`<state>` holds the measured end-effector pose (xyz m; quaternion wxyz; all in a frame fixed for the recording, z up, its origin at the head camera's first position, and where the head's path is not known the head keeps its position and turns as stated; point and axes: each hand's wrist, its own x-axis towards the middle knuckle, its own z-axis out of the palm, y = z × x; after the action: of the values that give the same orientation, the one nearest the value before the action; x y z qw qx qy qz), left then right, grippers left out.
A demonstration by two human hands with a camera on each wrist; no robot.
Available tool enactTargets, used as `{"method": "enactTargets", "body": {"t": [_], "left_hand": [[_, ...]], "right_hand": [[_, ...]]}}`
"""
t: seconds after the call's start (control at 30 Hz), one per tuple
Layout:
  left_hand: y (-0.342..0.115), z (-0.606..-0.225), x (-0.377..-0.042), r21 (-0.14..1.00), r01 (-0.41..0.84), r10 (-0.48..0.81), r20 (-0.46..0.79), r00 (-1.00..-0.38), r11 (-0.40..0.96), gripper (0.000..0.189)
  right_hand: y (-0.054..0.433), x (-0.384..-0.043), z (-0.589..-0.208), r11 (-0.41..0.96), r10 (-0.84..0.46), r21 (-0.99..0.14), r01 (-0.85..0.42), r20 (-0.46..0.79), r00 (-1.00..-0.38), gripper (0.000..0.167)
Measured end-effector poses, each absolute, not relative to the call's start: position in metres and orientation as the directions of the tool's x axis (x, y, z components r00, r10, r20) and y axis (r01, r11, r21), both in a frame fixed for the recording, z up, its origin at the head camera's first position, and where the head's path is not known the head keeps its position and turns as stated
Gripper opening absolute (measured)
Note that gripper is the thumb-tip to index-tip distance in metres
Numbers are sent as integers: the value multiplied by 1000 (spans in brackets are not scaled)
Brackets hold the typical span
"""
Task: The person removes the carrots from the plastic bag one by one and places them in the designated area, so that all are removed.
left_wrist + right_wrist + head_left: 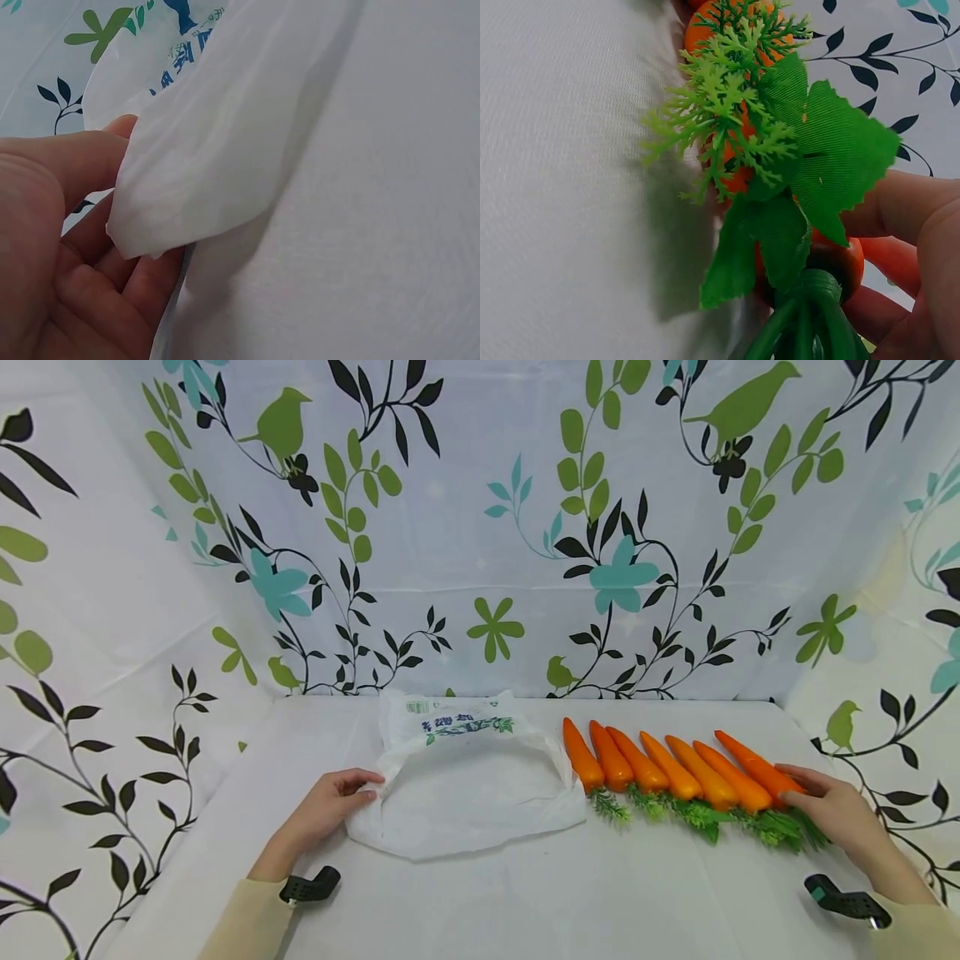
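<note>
A white plastic bag (465,806) with blue and green print lies on the table, its mouth spread toward the person. My left hand (326,810) pinches the bag's left edge between thumb and fingers; the left wrist view shows the thin film (202,172) between them. To the right of the bag, several orange toy carrots lie side by side, green leafy tops toward the person. At the right end of this row, my right hand (843,814) grips the last carrot (750,760) near its top, with fingers around the orange body in the right wrist view.
The table (540,902) has a white cover. Behind it and at both sides hangs a white cloth (465,527) printed with leaves and birds. The leftmost carrot (581,756) lies right by the bag's right edge. Leafy greens (727,97) overlap neighbouring carrots.
</note>
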<state>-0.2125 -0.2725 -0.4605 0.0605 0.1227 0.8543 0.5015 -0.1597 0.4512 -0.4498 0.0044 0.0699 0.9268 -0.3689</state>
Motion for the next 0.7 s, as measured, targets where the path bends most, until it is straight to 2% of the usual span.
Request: {"method": "enactTargets", "body": {"t": [0.4, 0.7], "left_hand": [[-273, -452, -215, 853, 158, 255, 31, -966, 497, 25], [-276, -450, -213, 835, 163, 221, 51, -974, 525, 31]], "right_hand": [[447, -158, -439, 734, 32, -676, 72, -72, -997, 58], [449, -160, -436, 771, 54, -634, 60, -28, -998, 56]]}}
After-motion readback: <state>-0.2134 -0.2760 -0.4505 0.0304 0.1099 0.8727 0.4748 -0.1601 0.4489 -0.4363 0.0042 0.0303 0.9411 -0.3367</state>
